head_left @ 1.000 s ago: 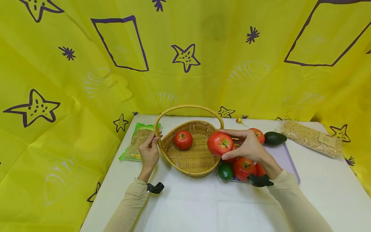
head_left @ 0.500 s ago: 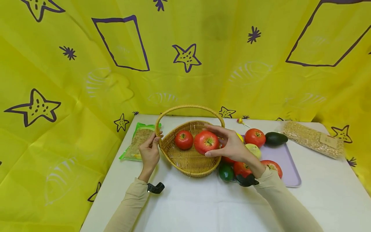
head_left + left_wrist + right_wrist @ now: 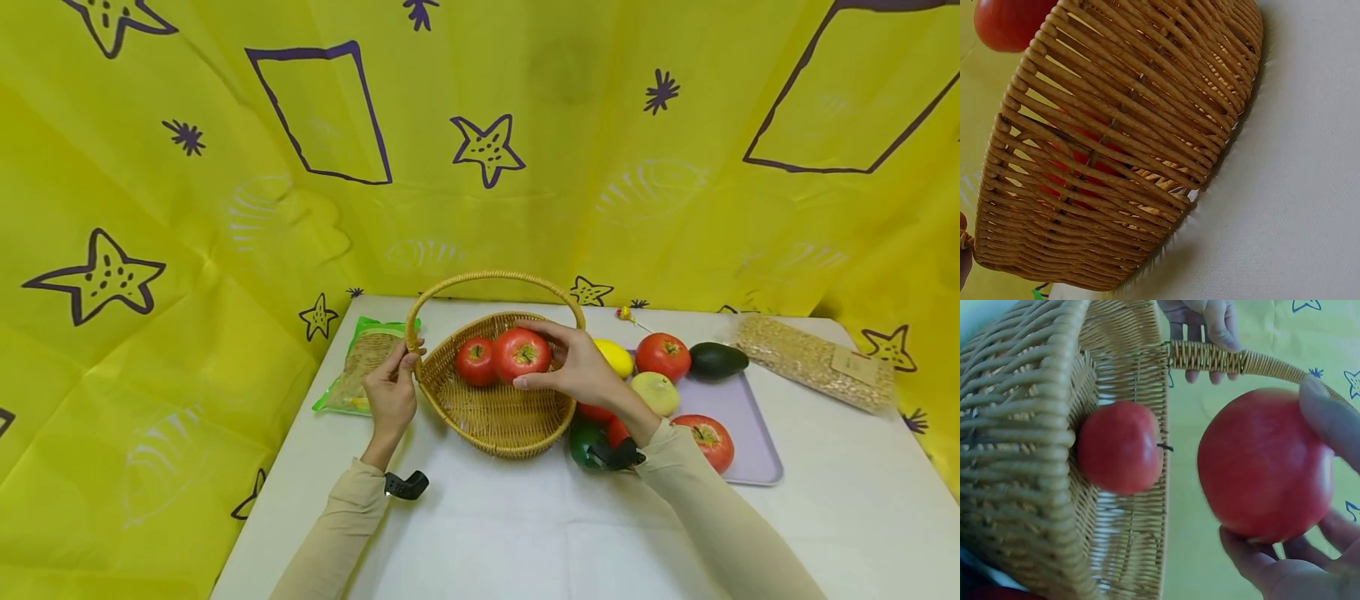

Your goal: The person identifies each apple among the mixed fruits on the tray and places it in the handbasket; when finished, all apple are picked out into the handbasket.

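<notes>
My left hand [image 3: 392,398] grips the left foot of the handle of a wicker basket [image 3: 504,429], which stands on the white table. Inside the basket's left part lies a red apple [image 3: 474,362], its stem up. My right hand [image 3: 581,371] holds a larger red apple [image 3: 522,356] over the basket, fingers and thumb around its sides. The right wrist view shows this held apple [image 3: 1265,465] above the rim, apart from the apple in the basket [image 3: 1121,448]. In the left wrist view the basket's woven side [image 3: 1116,125] fills most of the picture.
A lilac tray [image 3: 759,437] at the right bears red apples [image 3: 705,442], a lemon [image 3: 615,358], a pale yellow-green fruit [image 3: 655,393] and dark green avocados [image 3: 717,361]. A grain bag [image 3: 813,362], a lollipop [image 3: 625,314] and a green-edged packet [image 3: 363,367] lie on the table.
My right hand has carried the large apple leftward from the basket's right rim to over its middle, next to the other apple. The left hand keeps its grip on the handle.
</notes>
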Demonstrator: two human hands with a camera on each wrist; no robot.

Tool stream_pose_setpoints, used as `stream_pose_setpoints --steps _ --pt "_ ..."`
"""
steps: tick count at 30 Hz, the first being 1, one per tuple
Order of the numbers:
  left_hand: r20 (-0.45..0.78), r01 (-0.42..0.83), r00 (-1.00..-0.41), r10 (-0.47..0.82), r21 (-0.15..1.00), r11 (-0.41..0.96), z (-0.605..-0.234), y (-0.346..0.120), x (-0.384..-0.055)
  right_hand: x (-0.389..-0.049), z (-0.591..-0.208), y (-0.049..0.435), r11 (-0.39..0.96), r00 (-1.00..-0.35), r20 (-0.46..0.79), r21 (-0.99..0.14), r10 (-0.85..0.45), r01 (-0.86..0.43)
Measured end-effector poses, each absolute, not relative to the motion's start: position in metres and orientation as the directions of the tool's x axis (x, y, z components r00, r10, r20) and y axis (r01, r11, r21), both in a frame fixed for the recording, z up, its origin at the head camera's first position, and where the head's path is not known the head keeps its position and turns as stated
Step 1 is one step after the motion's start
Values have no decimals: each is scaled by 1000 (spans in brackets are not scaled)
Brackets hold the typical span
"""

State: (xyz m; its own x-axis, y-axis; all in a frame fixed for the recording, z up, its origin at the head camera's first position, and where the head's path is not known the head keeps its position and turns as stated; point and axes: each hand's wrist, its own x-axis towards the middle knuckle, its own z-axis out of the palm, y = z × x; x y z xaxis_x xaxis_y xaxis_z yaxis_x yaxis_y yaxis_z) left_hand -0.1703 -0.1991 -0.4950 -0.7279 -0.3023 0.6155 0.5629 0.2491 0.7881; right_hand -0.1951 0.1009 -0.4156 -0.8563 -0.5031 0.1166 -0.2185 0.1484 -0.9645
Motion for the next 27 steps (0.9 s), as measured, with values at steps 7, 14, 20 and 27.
stream_pose_setpoints --steps 7,14,20,27 --pt "616 555 -726 -306 788 266 -494 -197 -172 -203 -417 90 268 -881 98 -932 -463 -245" --pt "635 571 -717 -289 772 279 -475 -189 -162 -211 -422 84 382 -901 82 -886 -426 -261" --pt "630 565 -721 -289 776 281 -490 -196 -167 -219 -426 78 412 -910 27 -886 -414 -213" --pt "619 551 -727 -299 784 284 -492 -197 -169 -226 -428 70 445 -931 -37 -885 -363 -138"
